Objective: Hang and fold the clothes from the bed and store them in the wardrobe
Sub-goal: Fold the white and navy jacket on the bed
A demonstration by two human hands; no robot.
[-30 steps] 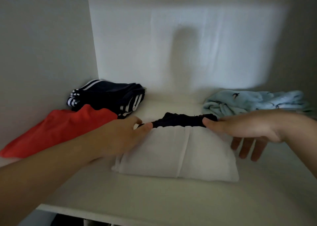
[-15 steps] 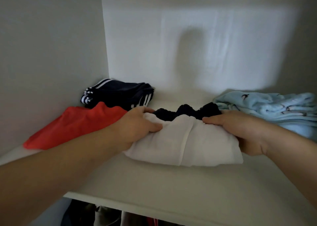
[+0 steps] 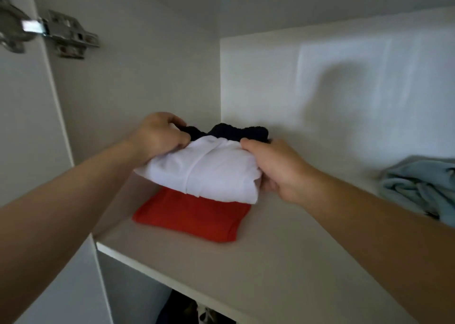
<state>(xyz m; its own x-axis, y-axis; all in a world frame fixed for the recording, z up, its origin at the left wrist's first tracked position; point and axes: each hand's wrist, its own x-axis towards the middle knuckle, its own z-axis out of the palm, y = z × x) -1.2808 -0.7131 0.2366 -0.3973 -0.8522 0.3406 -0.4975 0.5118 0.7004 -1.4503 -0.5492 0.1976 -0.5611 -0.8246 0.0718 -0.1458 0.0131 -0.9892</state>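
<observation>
A folded white garment (image 3: pixel 209 173) with a dark waistband (image 3: pixel 234 131) at its far edge sits over a folded red garment (image 3: pixel 192 215) on the wardrobe shelf (image 3: pixel 258 257). My left hand (image 3: pixel 157 136) grips the white bundle's left end, fingers curled over the dark band. My right hand (image 3: pixel 275 166) grips its right end, thumb on top and fingers beneath. Whether the bundle rests on the red garment or hovers just above it is unclear.
A crumpled light blue garment (image 3: pixel 423 188) lies at the shelf's right. The wardrobe's left wall (image 3: pixel 128 82) carries a metal door hinge (image 3: pixel 54 32). The white back panel (image 3: pixel 344 90) stands just behind the bundle. Dark items show in the compartment below (image 3: pixel 197 311).
Both hands have carried the white bundle left, from the shelf's middle onto the red garment. The striped dark garment is now hidden. My view has swung left and back.
</observation>
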